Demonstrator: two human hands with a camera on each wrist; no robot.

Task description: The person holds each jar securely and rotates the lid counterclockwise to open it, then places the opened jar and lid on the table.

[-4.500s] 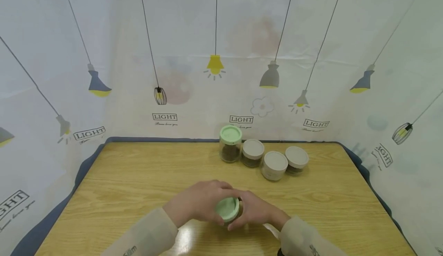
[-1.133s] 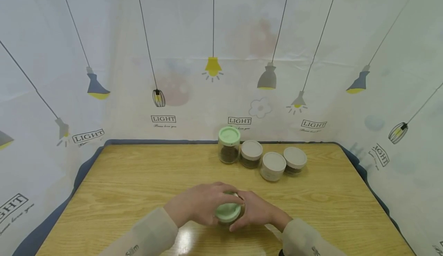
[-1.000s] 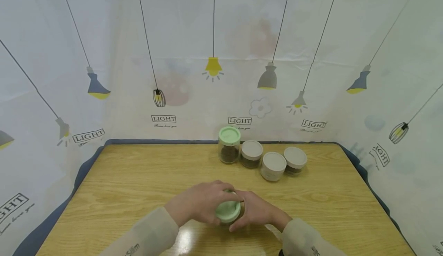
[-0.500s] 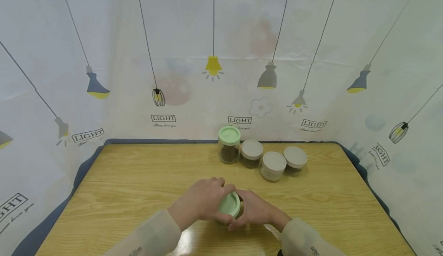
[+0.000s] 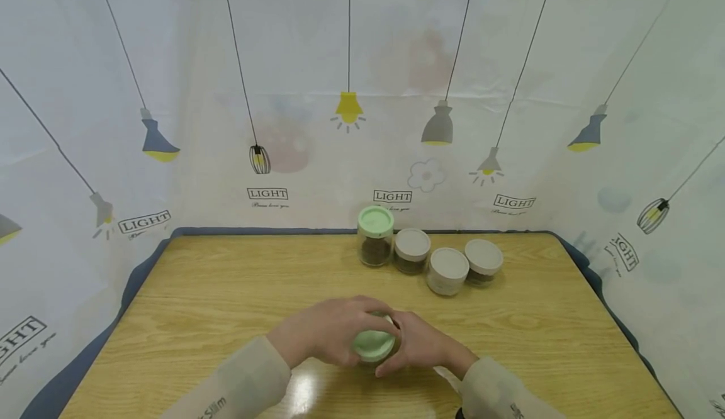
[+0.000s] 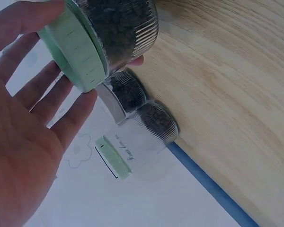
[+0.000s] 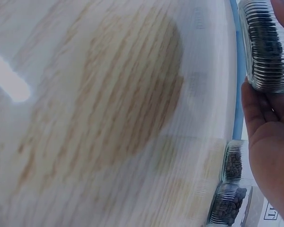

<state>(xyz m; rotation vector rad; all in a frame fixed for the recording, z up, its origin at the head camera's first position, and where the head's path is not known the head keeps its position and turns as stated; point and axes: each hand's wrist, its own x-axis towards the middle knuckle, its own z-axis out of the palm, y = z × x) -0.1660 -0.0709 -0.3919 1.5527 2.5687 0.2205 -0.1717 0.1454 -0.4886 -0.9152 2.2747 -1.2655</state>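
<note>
A ribbed glass jar (image 6: 125, 28) with dark, pebble-like contents is held between both hands near the front middle of the table. My left hand (image 5: 334, 332) grips its light green lid (image 5: 374, 346), thumb on one side and fingertips on the far rim. Around the glass body curl the fingers of my right hand (image 5: 421, 341), which hides much of the jar in the head view. The right wrist view shows that hand holding the ribbed glass (image 7: 267, 52). The lid sits on the jar in the left wrist view.
At the back of the wooden table (image 5: 226, 280) stands a taller green-lidded jar (image 5: 376, 249). To its right are three low jars with white lids: one beside it (image 5: 412, 246), one nearer (image 5: 449, 271), one farthest right (image 5: 484, 258). A printed cloth (image 5: 317, 155) hangs behind.
My left hand has turned about the lid: half a second ago its wrist was twisted the other way, and now its fingers reach across the lid's far side. The back jars stay put.
</note>
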